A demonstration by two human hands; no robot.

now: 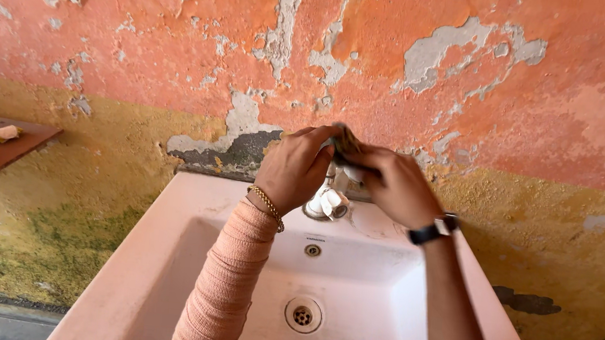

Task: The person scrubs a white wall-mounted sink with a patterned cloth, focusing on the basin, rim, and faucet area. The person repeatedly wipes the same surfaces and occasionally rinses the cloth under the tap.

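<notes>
Nearest us, a white basin (156,282) with its drain (303,315). Beyond, at the back rim, the tap (329,201) stands directly beneath our fingers. Our left hand (295,168) and right hand (394,186), equally close, pinch a small dark piece (345,140) atop it, before the peeling orange wall (144,33).

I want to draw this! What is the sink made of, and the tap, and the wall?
The sink looks like glazed ceramic: smooth, glossy and pale. The tap seems to be white plastic or painted metal; both hands, left and right, cover most of it, so it is hard to tell. The wall looks like plaster with matt orange paint peeling off in patches.
</notes>
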